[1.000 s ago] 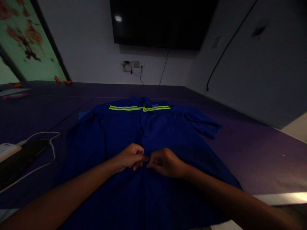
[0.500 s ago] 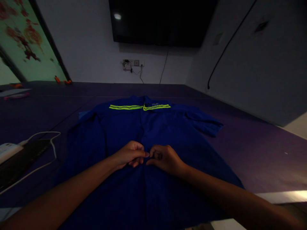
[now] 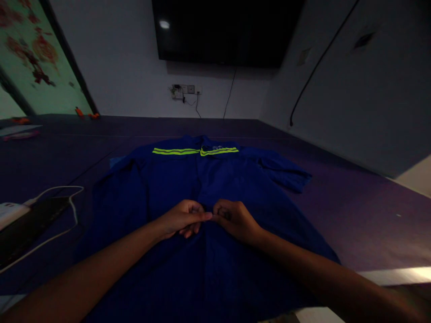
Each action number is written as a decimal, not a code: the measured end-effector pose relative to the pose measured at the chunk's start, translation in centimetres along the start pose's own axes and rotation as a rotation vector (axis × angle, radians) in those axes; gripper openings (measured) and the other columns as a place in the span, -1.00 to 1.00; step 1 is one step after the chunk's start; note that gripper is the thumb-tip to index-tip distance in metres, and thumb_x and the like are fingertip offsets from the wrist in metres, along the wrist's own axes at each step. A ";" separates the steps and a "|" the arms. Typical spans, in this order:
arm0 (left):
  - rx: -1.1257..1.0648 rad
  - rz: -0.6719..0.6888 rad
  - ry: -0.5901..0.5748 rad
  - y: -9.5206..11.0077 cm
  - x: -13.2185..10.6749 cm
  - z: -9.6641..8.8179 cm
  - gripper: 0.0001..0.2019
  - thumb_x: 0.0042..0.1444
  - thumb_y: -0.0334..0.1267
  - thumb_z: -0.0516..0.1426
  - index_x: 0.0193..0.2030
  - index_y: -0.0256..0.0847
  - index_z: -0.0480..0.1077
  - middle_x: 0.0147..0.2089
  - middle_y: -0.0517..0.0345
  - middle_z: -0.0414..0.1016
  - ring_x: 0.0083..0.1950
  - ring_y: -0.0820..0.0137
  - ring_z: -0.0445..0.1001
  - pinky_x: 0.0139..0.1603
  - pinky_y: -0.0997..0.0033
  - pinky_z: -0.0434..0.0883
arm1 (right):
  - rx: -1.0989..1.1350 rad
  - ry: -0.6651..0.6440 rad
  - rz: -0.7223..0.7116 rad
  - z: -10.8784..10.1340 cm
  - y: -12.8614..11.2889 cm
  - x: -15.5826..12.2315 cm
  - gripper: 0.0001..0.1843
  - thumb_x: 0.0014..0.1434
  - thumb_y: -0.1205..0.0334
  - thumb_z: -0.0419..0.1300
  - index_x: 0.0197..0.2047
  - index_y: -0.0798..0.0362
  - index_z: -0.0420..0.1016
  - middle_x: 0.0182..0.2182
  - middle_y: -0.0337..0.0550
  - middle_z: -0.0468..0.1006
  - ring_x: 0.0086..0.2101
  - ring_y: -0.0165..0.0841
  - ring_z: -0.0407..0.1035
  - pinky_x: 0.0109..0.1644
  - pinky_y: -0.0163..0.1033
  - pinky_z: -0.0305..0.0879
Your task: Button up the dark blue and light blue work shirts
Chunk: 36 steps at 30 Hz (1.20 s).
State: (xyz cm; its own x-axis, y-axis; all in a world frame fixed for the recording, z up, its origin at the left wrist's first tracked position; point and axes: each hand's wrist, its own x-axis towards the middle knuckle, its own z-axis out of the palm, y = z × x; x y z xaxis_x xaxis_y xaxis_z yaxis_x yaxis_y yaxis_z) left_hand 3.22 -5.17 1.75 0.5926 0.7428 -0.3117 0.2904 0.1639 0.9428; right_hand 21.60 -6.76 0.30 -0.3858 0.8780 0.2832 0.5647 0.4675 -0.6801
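A blue work jacket [image 3: 232, 179] with yellow-green reflective stripes lies spread out, front side up, its collar at the far end. Over the middle of its front opening, my left hand [image 3: 189, 218] pinches the jacket's front edge between thumb and curled fingers. Facing it, my right hand [image 3: 235, 220] is closed in a pinch at the same spot, its thumb tip against my left thumb. The bit of cloth between the fingertips is mostly hidden, and I cannot make out a button there.
A white power strip [image 3: 13, 211] with a white cable lies on a dark flat object [image 3: 37, 226] at the left. Beyond the purple floor [image 3: 357, 206], a television [image 3: 229, 31] hangs on the wall above sockets [image 3: 183, 89]. Small orange things [image 3: 79, 112] lie far left.
My right thumb has moved up and in, closing against the fingers and meeting the left thumb. My left hand has shifted slightly right. The jacket lies as before.
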 end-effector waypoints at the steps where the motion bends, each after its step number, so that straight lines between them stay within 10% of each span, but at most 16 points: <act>1: 0.017 -0.013 -0.025 0.1 -0.1 0.0 -0.62 -0.12 0.05 0.14 -0.51 -0.29 0.23 -0.70 0.31 0.30 -0.79 0.65 0.15 -0.81 0.64 -0.07 | -0.004 0.036 0.002 -0.2 0.1 0.1 -0.83 0.04 0.15 0.16 -0.44 0.08 0.35 -0.68 -0.36 0.32 -0.64 -0.54 0.18 -0.57 -0.44 0.01; 10: 0.210 -0.041 -0.220 1.0 -1.4 0.9 -0.68 -0.18 -0.03 0.20 -0.53 -0.31 0.33 -0.74 0.35 0.26 -0.81 0.66 0.06 -0.79 0.62 -0.04 | -0.306 0.215 -0.001 -0.3 0.8 1.0 -0.80 0.04 0.07 0.15 -0.43 0.04 0.39 -0.63 -0.32 0.37 -0.60 -0.50 0.25 -0.53 -0.41 -0.03; 20: 0.167 -0.039 0.240 1.1 1.5 -1.3 -0.76 -0.08 -0.23 0.09 -0.65 -0.25 0.16 -0.79 0.37 0.18 -0.83 0.66 0.01 -0.77 0.60 -0.12 | -0.587 0.245 -0.006 -2.8 -0.7 6.4 -0.84 0.13 0.12 0.07 -0.30 0.00 0.38 -0.49 -0.24 0.49 -0.49 -0.42 0.34 -0.49 -0.37 -0.04; 29: 0.013 -0.033 0.136 -0.6 1.2 -2.2 -0.65 -0.13 0.00 0.11 -0.61 -0.24 0.16 -0.76 0.37 0.16 -0.79 0.65 0.00 -0.76 0.59 -0.13 | -0.324 0.004 -0.459 0.5 -1.7 1.0 -0.87 0.13 0.21 0.08 -0.36 0.06 0.41 -0.49 -0.25 0.48 -0.49 -0.50 0.33 -0.42 -0.42 0.10; 36: 0.002 0.019 0.134 -1.0 1.0 -2.2 -0.62 -0.14 0.05 0.12 -0.58 -0.25 0.18 -0.75 0.36 0.18 -0.78 0.64 0.06 -0.75 0.60 -0.07 | -0.241 -0.023 -0.356 1.5 -0.3 0.7 -0.79 0.05 0.14 0.18 -0.25 0.04 0.44 -0.52 -0.27 0.46 -0.53 -0.52 0.30 -0.47 -0.43 0.10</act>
State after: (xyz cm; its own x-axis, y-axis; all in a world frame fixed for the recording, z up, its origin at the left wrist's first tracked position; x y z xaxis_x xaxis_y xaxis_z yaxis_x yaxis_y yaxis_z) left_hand 1.88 -3.21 0.78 0.4925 0.8258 -0.2747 0.2819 0.1472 0.9481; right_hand 20.09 -6.37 -0.33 -0.6022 0.6564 0.4544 0.5468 0.7538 -0.3644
